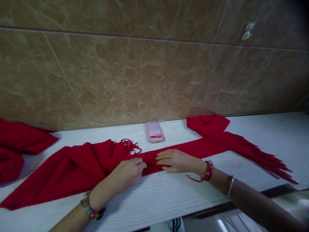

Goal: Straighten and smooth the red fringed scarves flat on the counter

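Observation:
A long red scarf (190,147) lies across the white wood-grain table, folded into a narrow strip on the right and spread loose and wrinkled on the left. Its fringe (263,158) fans out toward the right edge. On the strip's middle, my left hand (129,170) has its fingers curled together, gripping the cloth; a ring and a beaded bracelet show on it. Just to the right, my right hand (177,161) rests with fingers stretched out over the strip, wearing a red cord bracelet and a silver bangle. Its palm side is hidden.
Behind the scarf, a pale pink phone (154,131) lies near the brown tiled wall (135,77). More red cloth (21,138) is heaped at the left edge. A folded red piece (207,124) sits at the back right. The table's front edge (212,210) runs below my right arm.

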Available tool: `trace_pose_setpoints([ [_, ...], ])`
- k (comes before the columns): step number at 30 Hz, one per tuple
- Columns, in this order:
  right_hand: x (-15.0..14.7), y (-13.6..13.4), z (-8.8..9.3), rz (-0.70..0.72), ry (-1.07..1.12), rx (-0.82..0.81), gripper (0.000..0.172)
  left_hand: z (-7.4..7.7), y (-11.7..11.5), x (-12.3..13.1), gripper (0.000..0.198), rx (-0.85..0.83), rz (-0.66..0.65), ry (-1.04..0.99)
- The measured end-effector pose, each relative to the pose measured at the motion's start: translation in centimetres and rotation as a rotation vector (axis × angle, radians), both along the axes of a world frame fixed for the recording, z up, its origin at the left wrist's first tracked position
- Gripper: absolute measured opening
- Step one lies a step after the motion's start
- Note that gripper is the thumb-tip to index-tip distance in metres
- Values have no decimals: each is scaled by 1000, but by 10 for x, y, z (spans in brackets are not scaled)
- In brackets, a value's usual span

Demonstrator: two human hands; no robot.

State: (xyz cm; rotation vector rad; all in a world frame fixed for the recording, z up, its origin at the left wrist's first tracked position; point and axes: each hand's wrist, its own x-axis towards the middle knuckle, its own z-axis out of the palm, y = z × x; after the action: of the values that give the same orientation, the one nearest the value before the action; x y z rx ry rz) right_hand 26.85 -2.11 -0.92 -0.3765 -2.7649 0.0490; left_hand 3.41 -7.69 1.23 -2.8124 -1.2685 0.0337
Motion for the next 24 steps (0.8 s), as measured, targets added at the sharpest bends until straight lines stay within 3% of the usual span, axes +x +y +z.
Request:
trace_pose_setpoints([
  [4,-1,-6,3,27,-31,165,19,-2,1,-1,17,39,-64,-12],
  [9,-7,-11,5,-50,-52,271,15,0,2,-3,19,49,-85,50],
  [19,-8,-2,-14,-133,160,107,16,-4,5,-9,21,97,-75,-53],
  [24,-5,-2,-15,-80,149,159,21,-6,5,-2,17,126,-97,-5],
])
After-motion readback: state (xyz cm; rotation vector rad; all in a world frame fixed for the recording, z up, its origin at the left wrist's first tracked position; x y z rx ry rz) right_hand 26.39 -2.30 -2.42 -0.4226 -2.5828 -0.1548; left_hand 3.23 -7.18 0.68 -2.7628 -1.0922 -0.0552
